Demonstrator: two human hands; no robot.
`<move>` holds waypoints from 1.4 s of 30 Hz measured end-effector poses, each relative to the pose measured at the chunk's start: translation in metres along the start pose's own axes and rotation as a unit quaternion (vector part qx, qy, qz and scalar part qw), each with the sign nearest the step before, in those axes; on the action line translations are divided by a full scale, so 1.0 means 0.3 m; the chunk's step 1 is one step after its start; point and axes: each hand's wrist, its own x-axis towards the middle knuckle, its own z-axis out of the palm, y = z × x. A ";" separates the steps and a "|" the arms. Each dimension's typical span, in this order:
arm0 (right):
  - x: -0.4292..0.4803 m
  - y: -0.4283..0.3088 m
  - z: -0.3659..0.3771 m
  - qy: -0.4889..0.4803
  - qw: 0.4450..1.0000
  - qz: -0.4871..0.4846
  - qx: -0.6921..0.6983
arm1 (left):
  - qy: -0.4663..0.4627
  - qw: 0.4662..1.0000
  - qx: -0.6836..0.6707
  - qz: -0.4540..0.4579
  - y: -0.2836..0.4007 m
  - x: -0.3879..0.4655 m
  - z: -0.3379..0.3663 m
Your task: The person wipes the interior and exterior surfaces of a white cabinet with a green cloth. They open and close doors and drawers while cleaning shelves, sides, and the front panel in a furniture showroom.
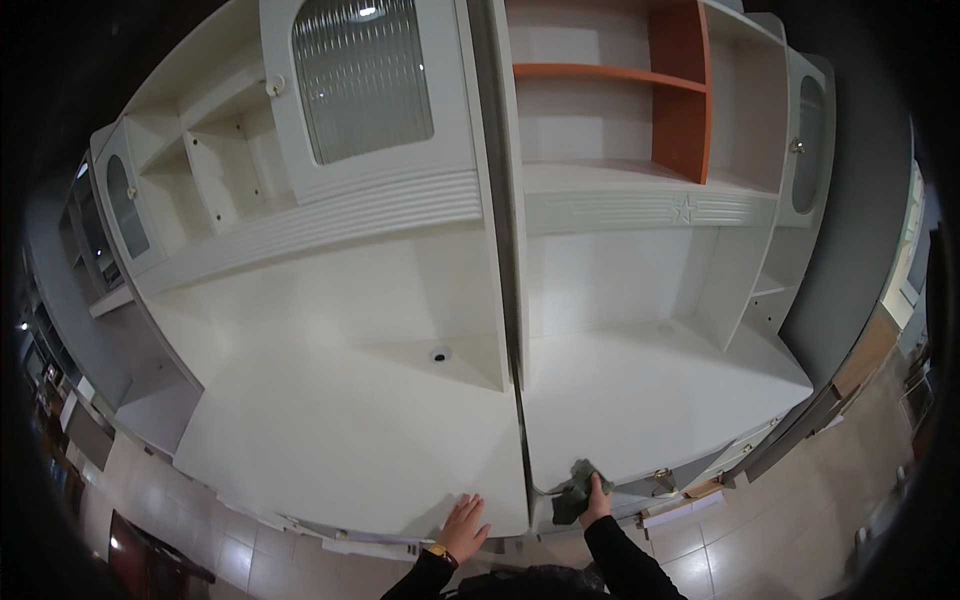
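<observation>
Two white desks with hutches stand side by side, a narrow gap between them. My left hand (464,527), a watch on its wrist, rests with fingers spread at the front edge of the left desktop (337,442). A dark green cloth (573,495) is held in my right hand (598,501) at the front left corner of the right desktop (645,397). Part of the cloth lies on the top and part hangs over the front edge. The fingers under the cloth are partly hidden.
Above the left desk is a ribbed-glass cabinet door (364,82); an orange shelf divider (679,112) is in the right hutch. A cable hole (440,355) sits in the left desktop. Drawers with metal knobs (664,480) are under the right one. Tiled floor (810,517) lies beyond.
</observation>
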 end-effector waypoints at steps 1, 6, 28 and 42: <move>-0.008 0.040 0.005 -0.032 0.999 0.028 -0.002 | -0.001 1.000 -0.007 0.009 -0.037 -0.011 -0.006; -0.075 0.155 0.026 -0.057 0.994 0.091 -0.037 | -0.014 0.999 0.033 -0.001 -0.203 -0.044 -0.030; -0.032 0.255 0.582 -0.327 0.392 -0.431 -0.744 | 0.029 0.994 0.063 -0.083 -0.295 -0.069 0.028; 0.305 -0.164 0.673 -0.409 0.746 -0.173 -0.496 | -0.051 0.988 0.088 -0.113 -0.224 0.290 -0.042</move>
